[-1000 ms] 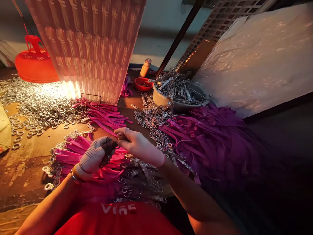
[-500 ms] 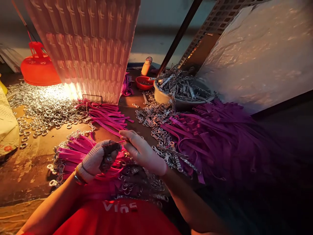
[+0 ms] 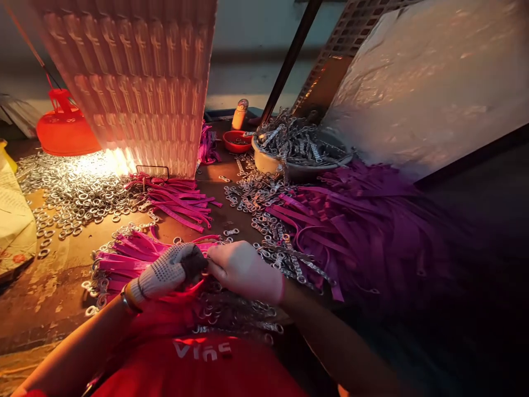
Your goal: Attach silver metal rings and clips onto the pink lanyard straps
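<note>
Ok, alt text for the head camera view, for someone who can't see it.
A gloved left hand and bare right hand meet fingertip to fingertip over pink straps with metal rings at the near edge of a worktable; what they pinch is hidden. Behind lie loose rings, purple straps and a bowl of metal clips.

Gloved left hand [image 3: 167, 270], bare right hand [image 3: 243, 270], fingertips meeting

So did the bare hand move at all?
Yes. The right hand has come down toward the person's body, farther from the pile of pink straps that its fingertips nearly touched before.
</note>
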{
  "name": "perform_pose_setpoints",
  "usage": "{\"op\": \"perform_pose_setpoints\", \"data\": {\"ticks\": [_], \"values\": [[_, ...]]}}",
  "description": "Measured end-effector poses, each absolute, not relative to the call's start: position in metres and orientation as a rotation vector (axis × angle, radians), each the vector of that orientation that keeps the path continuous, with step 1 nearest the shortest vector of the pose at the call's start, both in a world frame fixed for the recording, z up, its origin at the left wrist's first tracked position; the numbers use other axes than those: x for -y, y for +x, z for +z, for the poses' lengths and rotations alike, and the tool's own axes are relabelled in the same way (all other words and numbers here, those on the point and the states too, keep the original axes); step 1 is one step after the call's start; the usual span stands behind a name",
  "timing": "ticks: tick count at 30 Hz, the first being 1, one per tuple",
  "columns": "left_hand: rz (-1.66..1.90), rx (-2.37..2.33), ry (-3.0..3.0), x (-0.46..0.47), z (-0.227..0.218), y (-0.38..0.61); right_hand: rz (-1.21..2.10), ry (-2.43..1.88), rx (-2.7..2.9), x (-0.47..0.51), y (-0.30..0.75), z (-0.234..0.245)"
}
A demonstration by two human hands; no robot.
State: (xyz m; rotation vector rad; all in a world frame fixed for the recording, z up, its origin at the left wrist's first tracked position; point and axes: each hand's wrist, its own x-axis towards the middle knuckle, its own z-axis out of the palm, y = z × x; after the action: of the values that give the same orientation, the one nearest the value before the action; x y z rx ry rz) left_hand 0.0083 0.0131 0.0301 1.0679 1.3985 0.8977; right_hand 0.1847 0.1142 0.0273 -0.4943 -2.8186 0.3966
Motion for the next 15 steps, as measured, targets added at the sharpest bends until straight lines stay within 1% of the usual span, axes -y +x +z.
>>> {"op": "perform_pose_setpoints", "data": {"ticks": [3, 5, 7, 12, 15], "values": [[0.958, -1.324, 0.907, -0.015, 0.031, 0.01, 0.466, -0.588, 2.659, -0.102, 0.179, 0.018], [1.06, -1.249, 0.759, -0.022, 0.031, 0.01, 0.579, -0.727, 2.465, -0.094, 0.175, 0.006], [1.073, -1.219, 0.718, -0.036, 0.032, 0.007, 0.701, -0.84, 2.309, -0.094, 0.174, -0.004], [0.772, -1.489, 1.156, -0.1, 0.033, -0.005, 0.925, -1.067, 1.95, -0.119, 0.185, -0.007], [0.742, -1.576, 1.203, -0.126, 0.023, -0.005, 1.093, -1.075, 1.887, -0.125, 0.189, -0.005]]}}
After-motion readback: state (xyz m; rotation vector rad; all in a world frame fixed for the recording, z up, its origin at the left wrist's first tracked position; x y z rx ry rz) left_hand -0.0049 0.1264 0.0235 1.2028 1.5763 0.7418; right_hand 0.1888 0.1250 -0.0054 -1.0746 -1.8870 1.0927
